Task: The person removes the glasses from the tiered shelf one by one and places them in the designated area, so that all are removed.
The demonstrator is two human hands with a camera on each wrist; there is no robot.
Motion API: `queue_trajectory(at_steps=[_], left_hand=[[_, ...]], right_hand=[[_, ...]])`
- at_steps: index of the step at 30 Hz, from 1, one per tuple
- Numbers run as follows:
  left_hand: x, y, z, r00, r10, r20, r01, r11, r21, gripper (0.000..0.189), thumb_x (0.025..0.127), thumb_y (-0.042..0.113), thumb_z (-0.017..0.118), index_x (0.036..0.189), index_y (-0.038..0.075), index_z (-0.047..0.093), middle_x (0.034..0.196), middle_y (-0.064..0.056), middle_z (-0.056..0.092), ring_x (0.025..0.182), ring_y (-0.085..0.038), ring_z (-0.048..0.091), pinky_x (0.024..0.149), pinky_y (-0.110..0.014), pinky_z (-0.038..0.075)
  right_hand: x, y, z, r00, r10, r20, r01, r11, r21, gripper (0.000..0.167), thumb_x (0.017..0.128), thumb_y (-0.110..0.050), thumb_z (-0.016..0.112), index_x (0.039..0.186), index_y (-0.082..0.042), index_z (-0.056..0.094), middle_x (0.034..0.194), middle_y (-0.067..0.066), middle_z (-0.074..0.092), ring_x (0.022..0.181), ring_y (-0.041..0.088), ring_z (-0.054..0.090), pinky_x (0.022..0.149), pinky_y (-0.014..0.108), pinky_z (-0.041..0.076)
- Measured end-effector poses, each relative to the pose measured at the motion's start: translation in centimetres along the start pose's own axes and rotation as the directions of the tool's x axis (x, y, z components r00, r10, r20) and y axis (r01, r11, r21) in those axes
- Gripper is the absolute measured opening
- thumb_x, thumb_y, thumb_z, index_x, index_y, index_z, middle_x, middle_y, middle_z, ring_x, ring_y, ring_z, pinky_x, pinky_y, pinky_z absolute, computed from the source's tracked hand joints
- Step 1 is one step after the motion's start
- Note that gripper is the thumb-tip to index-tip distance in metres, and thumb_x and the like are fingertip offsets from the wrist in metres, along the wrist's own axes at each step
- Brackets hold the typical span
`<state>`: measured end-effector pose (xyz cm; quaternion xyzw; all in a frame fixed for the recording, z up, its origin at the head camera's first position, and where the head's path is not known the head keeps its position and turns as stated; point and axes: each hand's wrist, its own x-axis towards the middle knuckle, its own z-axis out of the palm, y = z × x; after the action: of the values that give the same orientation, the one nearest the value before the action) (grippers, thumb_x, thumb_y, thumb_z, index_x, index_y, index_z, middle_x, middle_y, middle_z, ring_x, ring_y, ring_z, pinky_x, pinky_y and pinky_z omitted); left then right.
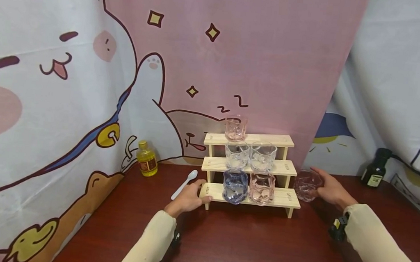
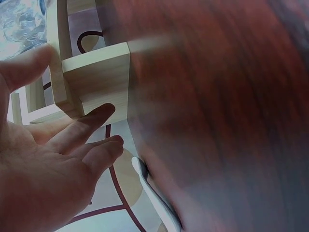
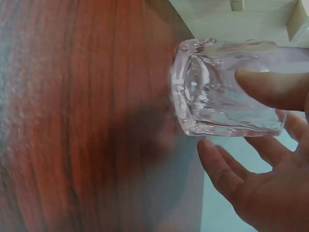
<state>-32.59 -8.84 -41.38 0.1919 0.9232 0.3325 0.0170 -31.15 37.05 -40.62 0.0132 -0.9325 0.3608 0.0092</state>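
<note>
A three-tier wooden stand (image 1: 282,197) stands on the table with glasses on its steps. My left hand (image 1: 189,197) grips the left end of its lowest step, the thumb at the front edge and the fingers (image 2: 96,118) by the end support. Right of the stand, my right hand (image 1: 333,190) holds a pale pink drinking glass (image 3: 227,92), thumb on one side and fingers on the other. The lowest step bears a blue glass (image 1: 235,186) and a pink glass (image 1: 262,188). Two clear glasses (image 1: 237,155) share the middle step; another pink glass (image 1: 235,128) tops the stand.
A white spoon (image 1: 184,184) lies left of the stand, close to my left hand. Behind it stands a yellow bottle (image 1: 147,159). A dark bottle (image 1: 375,168) is at the far right. Printed cloth (image 1: 274,62) hangs behind the dark red table (image 1: 245,245).
</note>
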Motion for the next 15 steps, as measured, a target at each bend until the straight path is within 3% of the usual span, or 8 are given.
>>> queue_trajectory(at_steps=[6, 9, 15], left_hand=[[0.0, 0.1, 0.0, 1.000, -0.009, 0.007, 0.009, 1.000, -0.001, 0.061, 0.090, 0.028, 0.074, 0.140, 0.001, 0.050, 0.124, -0.017, 0.066, 0.102, -0.025, 0.060, 0.093, -0.044, 0.048], [0.0, 0.1, -0.1, 1.000, -0.009, 0.009, 0.009, 1.000, -0.003, 0.060, 0.090, 0.028, 0.074, 0.139, 0.002, 0.050, 0.124, -0.017, 0.066, 0.101, -0.025, 0.060, 0.092, -0.043, 0.048], [0.1, 0.2, -0.1, 1.000, -0.021, 0.012, 0.021, 1.000, -0.015, 0.059, 0.090, 0.028, 0.075, 0.139, 0.004, 0.051, 0.123, -0.016, 0.066, 0.100, -0.024, 0.060, 0.092, -0.043, 0.048]], right_hand=[[-0.3, -0.7, -1.0, 0.999, -0.038, -0.012, 0.038, 0.998, -0.051, 0.098, 0.075, 0.005, 0.073, 0.155, 0.007, 0.017, 0.146, 0.047, 0.030, 0.123, 0.061, 0.044, 0.093, 0.067, 0.044], [-0.4, -1.1, -1.7, 0.999, -0.050, -0.019, 0.048, 0.996, -0.075, 0.094, 0.075, 0.005, 0.071, 0.154, 0.009, 0.020, 0.148, 0.045, 0.031, 0.128, 0.062, 0.040, 0.095, 0.068, 0.044], [-0.4, -2.5, -3.0, 0.999, -0.022, -0.047, 0.015, 0.990, -0.143, 0.084, 0.082, -0.011, 0.074, 0.149, 0.011, 0.029, 0.147, 0.044, 0.033, 0.127, 0.062, 0.041, 0.097, 0.068, 0.042]])
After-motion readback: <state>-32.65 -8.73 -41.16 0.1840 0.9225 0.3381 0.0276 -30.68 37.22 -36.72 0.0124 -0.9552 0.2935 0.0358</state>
